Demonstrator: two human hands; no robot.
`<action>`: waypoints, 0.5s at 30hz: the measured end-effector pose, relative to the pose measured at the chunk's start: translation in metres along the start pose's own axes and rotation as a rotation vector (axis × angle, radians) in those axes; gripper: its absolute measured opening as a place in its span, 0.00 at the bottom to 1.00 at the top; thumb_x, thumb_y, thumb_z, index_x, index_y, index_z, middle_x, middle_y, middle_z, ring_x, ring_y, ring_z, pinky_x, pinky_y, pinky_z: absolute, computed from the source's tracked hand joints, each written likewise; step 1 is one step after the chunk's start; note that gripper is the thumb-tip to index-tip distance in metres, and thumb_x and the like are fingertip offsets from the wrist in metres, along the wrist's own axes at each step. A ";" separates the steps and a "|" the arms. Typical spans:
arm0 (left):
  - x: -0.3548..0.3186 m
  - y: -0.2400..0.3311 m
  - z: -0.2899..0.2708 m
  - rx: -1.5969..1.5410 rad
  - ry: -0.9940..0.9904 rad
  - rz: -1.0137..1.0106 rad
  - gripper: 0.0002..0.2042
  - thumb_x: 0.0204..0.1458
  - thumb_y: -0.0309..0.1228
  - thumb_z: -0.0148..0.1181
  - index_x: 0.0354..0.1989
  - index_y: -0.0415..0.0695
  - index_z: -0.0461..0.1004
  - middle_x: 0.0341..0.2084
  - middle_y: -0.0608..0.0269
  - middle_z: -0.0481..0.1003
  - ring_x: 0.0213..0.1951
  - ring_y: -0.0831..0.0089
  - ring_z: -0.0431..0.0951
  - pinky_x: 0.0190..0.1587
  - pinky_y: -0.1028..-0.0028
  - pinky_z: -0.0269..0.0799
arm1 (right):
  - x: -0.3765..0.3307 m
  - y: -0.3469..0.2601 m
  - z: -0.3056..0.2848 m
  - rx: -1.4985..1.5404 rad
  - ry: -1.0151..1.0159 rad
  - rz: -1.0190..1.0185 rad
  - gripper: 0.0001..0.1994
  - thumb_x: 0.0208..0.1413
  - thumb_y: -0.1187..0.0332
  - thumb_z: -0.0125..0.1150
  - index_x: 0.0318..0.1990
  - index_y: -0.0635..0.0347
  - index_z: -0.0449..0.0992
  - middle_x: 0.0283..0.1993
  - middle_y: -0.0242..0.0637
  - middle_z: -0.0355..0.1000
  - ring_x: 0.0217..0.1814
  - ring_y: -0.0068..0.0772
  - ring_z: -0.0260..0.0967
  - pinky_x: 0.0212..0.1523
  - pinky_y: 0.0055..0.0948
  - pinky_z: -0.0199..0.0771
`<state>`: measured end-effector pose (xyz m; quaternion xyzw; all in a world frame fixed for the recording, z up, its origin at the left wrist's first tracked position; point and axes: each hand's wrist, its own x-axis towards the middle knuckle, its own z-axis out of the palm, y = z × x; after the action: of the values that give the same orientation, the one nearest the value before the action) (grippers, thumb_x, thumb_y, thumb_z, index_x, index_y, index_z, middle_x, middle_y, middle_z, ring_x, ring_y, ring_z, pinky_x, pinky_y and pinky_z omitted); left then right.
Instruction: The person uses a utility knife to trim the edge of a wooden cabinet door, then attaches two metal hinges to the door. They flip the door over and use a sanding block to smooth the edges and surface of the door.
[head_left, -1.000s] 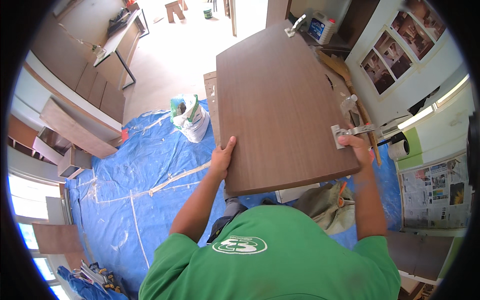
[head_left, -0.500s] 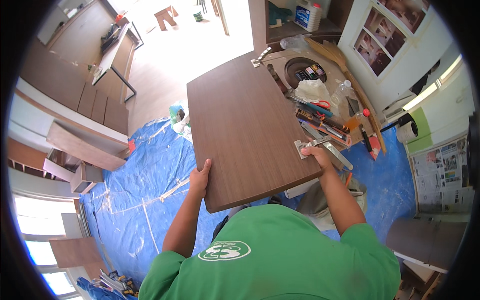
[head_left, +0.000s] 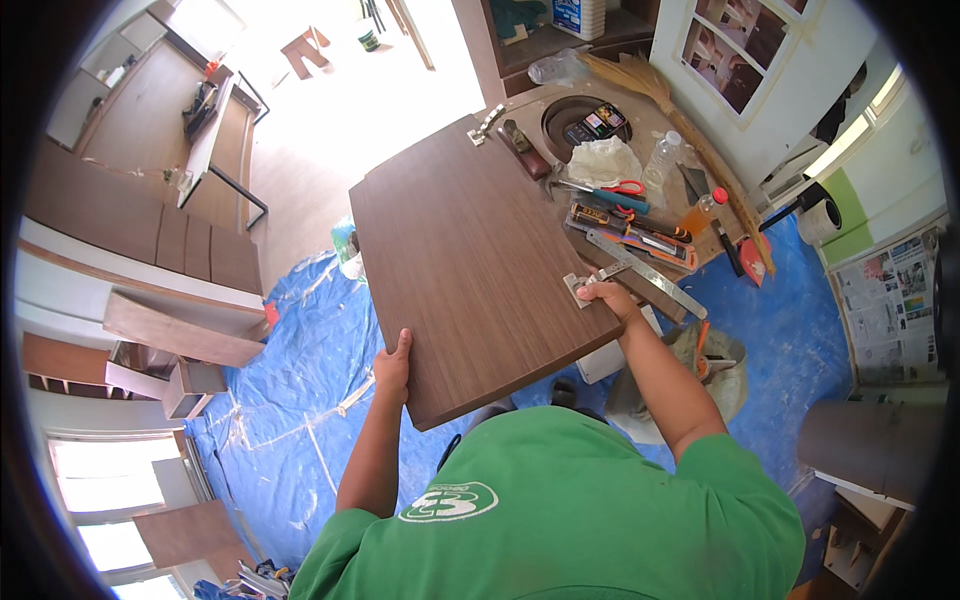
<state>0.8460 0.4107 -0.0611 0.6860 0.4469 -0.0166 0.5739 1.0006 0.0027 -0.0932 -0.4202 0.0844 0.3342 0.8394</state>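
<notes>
One brown wooden panel (head_left: 480, 280) was in front of the person's green shirt (head_left: 600, 500), just left of a cluttered worktop (head_left: 645, 120). The left hand (head_left: 393, 370) gripped its left edge near the bottom corner; the right hand (head_left: 614, 299) gripped its right edge, thumb at a metal hinge (head_left: 576, 287). Two bottles, one clear (head_left: 660, 170), one red-capped (head_left: 703, 214), were on the worktop.
</notes>
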 end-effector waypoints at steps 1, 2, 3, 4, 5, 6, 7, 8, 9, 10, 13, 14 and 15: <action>0.000 0.002 0.000 0.002 0.011 -0.003 0.38 0.54 0.57 0.70 0.54 0.29 0.75 0.45 0.49 0.81 0.43 0.61 0.82 0.48 0.63 0.78 | 0.002 0.000 -0.001 0.002 -0.005 0.012 0.38 0.44 0.73 0.66 0.68 0.63 0.64 0.51 0.40 0.75 0.47 0.36 0.77 0.49 0.36 0.81; 0.003 0.000 -0.001 0.002 0.021 -0.002 0.37 0.54 0.57 0.70 0.54 0.29 0.75 0.45 0.49 0.81 0.43 0.61 0.82 0.48 0.63 0.78 | 0.005 0.000 0.001 0.002 -0.015 0.026 0.38 0.44 0.73 0.66 0.68 0.63 0.64 0.50 0.40 0.75 0.46 0.36 0.77 0.49 0.36 0.81; 0.007 -0.003 -0.002 0.002 0.031 -0.001 0.37 0.54 0.57 0.70 0.54 0.29 0.75 0.45 0.49 0.81 0.43 0.61 0.82 0.47 0.63 0.78 | 0.007 0.001 0.002 0.000 -0.003 0.030 0.38 0.44 0.73 0.66 0.68 0.63 0.64 0.50 0.40 0.75 0.46 0.36 0.77 0.49 0.36 0.81; 0.010 -0.005 -0.004 0.001 0.042 0.000 0.37 0.54 0.57 0.70 0.54 0.29 0.75 0.45 0.49 0.81 0.43 0.61 0.82 0.47 0.63 0.78 | 0.009 0.002 0.004 -0.003 0.010 0.034 0.38 0.44 0.73 0.66 0.68 0.62 0.63 0.50 0.40 0.75 0.46 0.36 0.77 0.49 0.36 0.81; 0.009 -0.004 -0.004 0.010 0.036 0.004 0.37 0.54 0.56 0.70 0.54 0.29 0.75 0.45 0.49 0.81 0.43 0.60 0.83 0.47 0.63 0.78 | 0.009 0.003 0.003 -0.007 0.028 0.040 0.38 0.44 0.73 0.66 0.68 0.62 0.63 0.50 0.40 0.75 0.46 0.36 0.77 0.49 0.36 0.81; 0.010 -0.003 -0.002 0.020 0.030 0.007 0.37 0.55 0.56 0.70 0.54 0.29 0.75 0.44 0.49 0.81 0.43 0.60 0.83 0.47 0.63 0.78 | 0.011 0.006 -0.001 -0.003 0.024 0.047 0.38 0.44 0.72 0.67 0.68 0.62 0.63 0.50 0.40 0.74 0.48 0.36 0.77 0.50 0.36 0.80; 0.011 -0.001 -0.001 0.029 0.024 0.011 0.36 0.55 0.56 0.69 0.55 0.29 0.75 0.44 0.49 0.81 0.43 0.60 0.83 0.47 0.63 0.78 | 0.014 0.009 -0.007 0.001 0.020 0.055 0.38 0.44 0.71 0.67 0.68 0.61 0.63 0.51 0.41 0.74 0.49 0.36 0.76 0.52 0.37 0.80; 0.011 -0.001 -0.002 0.029 0.016 0.008 0.37 0.55 0.56 0.69 0.55 0.29 0.74 0.44 0.48 0.81 0.43 0.60 0.83 0.48 0.63 0.78 | 0.015 0.011 -0.009 0.005 0.012 0.068 0.38 0.44 0.70 0.68 0.67 0.61 0.63 0.51 0.41 0.74 0.51 0.37 0.76 0.54 0.38 0.79; 0.011 0.000 -0.002 0.030 0.009 0.006 0.37 0.55 0.57 0.68 0.55 0.29 0.74 0.44 0.48 0.81 0.43 0.59 0.83 0.48 0.62 0.78 | 0.015 0.013 -0.011 -0.016 0.033 0.069 0.38 0.45 0.70 0.68 0.67 0.61 0.63 0.51 0.41 0.74 0.51 0.36 0.76 0.54 0.37 0.79; 0.011 0.000 -0.003 0.030 0.001 0.003 0.37 0.55 0.57 0.68 0.55 0.29 0.74 0.44 0.47 0.80 0.43 0.59 0.83 0.48 0.62 0.78 | 0.015 0.016 -0.013 -0.037 0.053 0.069 0.38 0.45 0.70 0.68 0.67 0.61 0.63 0.50 0.41 0.74 0.51 0.36 0.76 0.54 0.37 0.79; 0.017 -0.005 -0.006 0.108 0.050 -0.002 0.38 0.57 0.59 0.64 0.56 0.28 0.73 0.45 0.45 0.80 0.45 0.58 0.82 0.49 0.60 0.77 | 0.016 0.015 -0.011 -0.068 0.011 0.098 0.38 0.47 0.68 0.69 0.68 0.61 0.62 0.51 0.41 0.74 0.52 0.35 0.75 0.54 0.36 0.78; 0.018 -0.005 -0.005 0.110 0.057 -0.009 0.39 0.58 0.60 0.63 0.56 0.28 0.73 0.45 0.45 0.80 0.45 0.57 0.82 0.49 0.60 0.77 | 0.014 0.014 -0.014 -0.071 -0.006 0.107 0.38 0.48 0.67 0.69 0.69 0.60 0.62 0.52 0.41 0.74 0.52 0.35 0.75 0.54 0.36 0.78; 0.019 -0.005 -0.004 0.114 0.063 -0.016 0.39 0.59 0.61 0.61 0.56 0.28 0.73 0.46 0.44 0.80 0.46 0.57 0.82 0.50 0.60 0.77 | 0.014 0.016 -0.014 -0.074 0.025 0.098 0.38 0.49 0.65 0.70 0.69 0.60 0.62 0.52 0.41 0.74 0.53 0.34 0.75 0.55 0.36 0.77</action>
<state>0.8525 0.4247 -0.0738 0.7141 0.4684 -0.0248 0.5196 1.0030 0.0053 -0.1187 -0.4504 0.1028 0.3725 0.8049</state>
